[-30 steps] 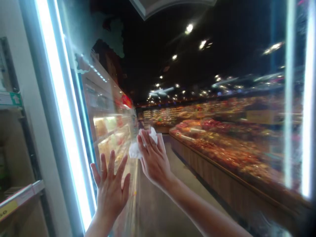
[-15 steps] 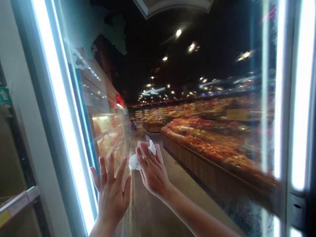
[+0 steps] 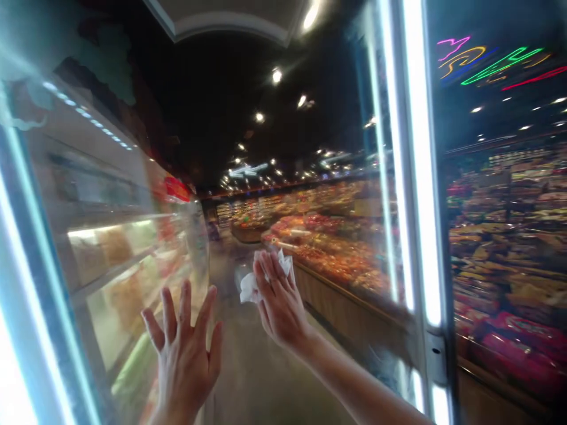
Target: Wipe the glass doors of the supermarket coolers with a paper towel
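Note:
My left hand is open, its fingers spread wide and its palm toward a clear glass pane, seemingly resting on it. Up and to the right, my right hand holds a crumpled white tissue flat against the same glass. Parts of the tissue stick out to the left of the fingers and above them; the rest is hidden under the hand. Those fingers lie close together over the tissue.
A bright light strip runs down the pane's right edge, by a metal frame piece with a dark hole. Another glowing strip slants at left. Lit shelves and a wood-sided produce display appear in the glass, blurred.
The view has swung right, so the light strips sit farther left and more of the shop shows at right. The right hand with the tissue has shifted slightly; the left stays spread.

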Motion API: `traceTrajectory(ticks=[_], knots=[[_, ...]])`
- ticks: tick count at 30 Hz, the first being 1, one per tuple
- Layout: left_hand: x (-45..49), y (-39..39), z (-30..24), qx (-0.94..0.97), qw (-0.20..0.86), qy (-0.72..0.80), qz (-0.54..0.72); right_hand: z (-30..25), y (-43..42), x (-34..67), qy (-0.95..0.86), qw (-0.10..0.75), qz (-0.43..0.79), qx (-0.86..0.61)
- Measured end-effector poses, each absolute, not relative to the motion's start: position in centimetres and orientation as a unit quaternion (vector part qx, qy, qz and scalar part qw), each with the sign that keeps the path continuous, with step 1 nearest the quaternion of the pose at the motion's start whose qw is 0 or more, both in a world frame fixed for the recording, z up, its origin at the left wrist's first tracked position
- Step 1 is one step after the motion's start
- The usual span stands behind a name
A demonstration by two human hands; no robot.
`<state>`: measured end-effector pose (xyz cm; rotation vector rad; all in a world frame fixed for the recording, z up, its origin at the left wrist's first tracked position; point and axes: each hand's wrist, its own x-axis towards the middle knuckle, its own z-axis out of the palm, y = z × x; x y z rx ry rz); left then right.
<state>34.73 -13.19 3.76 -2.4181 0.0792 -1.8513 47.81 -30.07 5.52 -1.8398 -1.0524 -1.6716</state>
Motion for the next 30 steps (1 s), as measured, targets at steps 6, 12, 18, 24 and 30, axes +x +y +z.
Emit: traceTrajectory(ticks=[6,12,18,24,30], knots=[[38.6,-17.8,4.9,-0.79,0.076,0.051,-0.606,6.6,-35.4,50.9,-0.324,0.258,-0.623,-0.664],[41.5,-22.0,4.7,-0.79,0.084,0.072,-0.603,3.6,-41.4,54.7,-0.324,0.244,-0.627,-0.665],[43.6,-25.5,4.7,-0.788,0.079,0.076,-0.606,3.3,-45.7,57.7,-0.296,0.291,-0.62,-0.665],[44.6,-27.3,3.9,-0.795,0.105,0.069,-0.593,1.9,-47.3,59.0,-0.31,0.307,-0.612,-0.659],[44.9,-27.3,3.9,-0.787,0.116,0.061,-0.602,1.2,-46.4,58.1,-0.384,0.252,-0.608,-0.648]])
